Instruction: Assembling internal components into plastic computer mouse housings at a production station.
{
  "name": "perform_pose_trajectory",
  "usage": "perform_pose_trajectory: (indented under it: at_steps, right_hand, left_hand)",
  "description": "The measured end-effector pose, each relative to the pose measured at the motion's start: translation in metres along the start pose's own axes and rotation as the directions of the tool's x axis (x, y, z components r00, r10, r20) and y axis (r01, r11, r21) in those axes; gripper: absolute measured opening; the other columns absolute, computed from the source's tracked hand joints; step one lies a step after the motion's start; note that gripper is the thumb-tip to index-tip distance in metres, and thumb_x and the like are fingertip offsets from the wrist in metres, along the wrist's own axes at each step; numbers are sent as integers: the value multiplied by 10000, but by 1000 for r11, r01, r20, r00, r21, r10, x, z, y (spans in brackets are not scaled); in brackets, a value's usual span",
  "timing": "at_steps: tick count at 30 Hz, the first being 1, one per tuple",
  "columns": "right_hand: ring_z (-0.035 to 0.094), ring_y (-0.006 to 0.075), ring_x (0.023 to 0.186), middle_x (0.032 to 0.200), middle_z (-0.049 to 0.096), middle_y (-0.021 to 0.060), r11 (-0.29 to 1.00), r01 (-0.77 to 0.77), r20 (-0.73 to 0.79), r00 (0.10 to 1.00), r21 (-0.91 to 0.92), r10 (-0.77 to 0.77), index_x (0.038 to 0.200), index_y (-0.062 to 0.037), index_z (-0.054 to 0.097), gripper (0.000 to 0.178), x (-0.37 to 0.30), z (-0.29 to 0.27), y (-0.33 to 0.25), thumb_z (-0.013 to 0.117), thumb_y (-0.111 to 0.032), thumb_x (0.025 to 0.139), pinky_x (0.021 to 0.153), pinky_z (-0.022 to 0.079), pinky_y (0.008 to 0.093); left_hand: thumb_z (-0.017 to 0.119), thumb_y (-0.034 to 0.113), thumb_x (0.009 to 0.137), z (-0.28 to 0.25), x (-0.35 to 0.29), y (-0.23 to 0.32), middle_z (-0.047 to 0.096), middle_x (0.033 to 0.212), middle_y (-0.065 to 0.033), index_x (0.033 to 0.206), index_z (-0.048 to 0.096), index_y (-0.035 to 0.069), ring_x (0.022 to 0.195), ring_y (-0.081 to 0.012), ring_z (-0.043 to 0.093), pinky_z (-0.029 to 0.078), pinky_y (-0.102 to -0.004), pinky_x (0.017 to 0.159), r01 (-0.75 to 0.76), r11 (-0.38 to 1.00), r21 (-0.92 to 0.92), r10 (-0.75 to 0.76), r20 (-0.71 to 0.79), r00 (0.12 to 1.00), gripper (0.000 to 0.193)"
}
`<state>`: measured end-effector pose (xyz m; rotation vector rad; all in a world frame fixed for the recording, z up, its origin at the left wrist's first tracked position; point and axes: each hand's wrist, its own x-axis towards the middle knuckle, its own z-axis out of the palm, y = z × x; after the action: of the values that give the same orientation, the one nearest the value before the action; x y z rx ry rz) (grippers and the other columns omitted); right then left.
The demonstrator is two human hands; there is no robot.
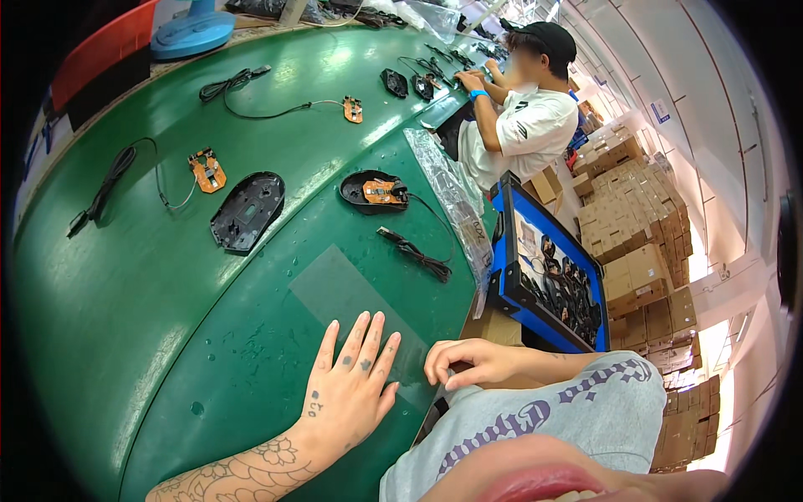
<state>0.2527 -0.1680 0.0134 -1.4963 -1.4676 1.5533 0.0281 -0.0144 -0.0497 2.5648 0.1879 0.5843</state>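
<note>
My left hand lies palm down on the green table with its fingers spread, over a clear flat sheet. At the table's near right edge, my right hand is loosely curled, and nothing shows in its fingers. Beyond the left hand sits a black computer mouse shell with an orange circuit board in it. That board's cable is bundled on the table. Farther left, an empty black mouse shell lies beside a loose circuit board wired to a black cable.
Another circuit board with its cable lies farther back. A plastic bag borders the right edge, near a blue-rimmed crate of dark parts. A co-worker works at the far right. Cardboard boxes are stacked behind.
</note>
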Motion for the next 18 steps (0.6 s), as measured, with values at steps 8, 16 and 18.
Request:
perform_pose_trajectory:
  at_steps: [8, 16, 18]
  right_hand:
    - [618, 157, 840, 996, 642, 96, 885, 57, -359, 925, 462, 127, 1027, -48, 608, 102, -2, -4, 46, 637, -32, 931, 666, 494, 242]
    - [620, 142, 635, 906, 630, 121, 857, -78, -520, 766, 510, 379, 1234, 1, 514, 369, 10, 7, 11, 625, 13, 882, 451, 485, 200]
    - [593, 127, 618, 883, 617, 114, 882, -59, -564, 748, 468, 349, 1205, 11, 525, 332, 13, 8, 17, 610, 10, 884, 458, 461, 191]
  left_hand:
    - [650, 337, 846, -9, -3, -3, 381, 1521, -236, 1382, 515, 20, 1444, -341, 322, 206, -541, 1182, -12, 1000, -26, 12, 22, 1000, 637]
    - [776, 409, 685, 0, -9, 4, 526, 1224, -145, 1267, 559, 3, 1090, -279, 481, 272, -571, 1149, -373, 919, -130, 382, 55, 922, 742]
    - [785, 399, 659, 7, -12, 12, 515, 1317, -139, 1258, 585, 53, 1217, -297, 461, 260, -571, 1158, -332, 940, -83, 342, 205, 917, 721]
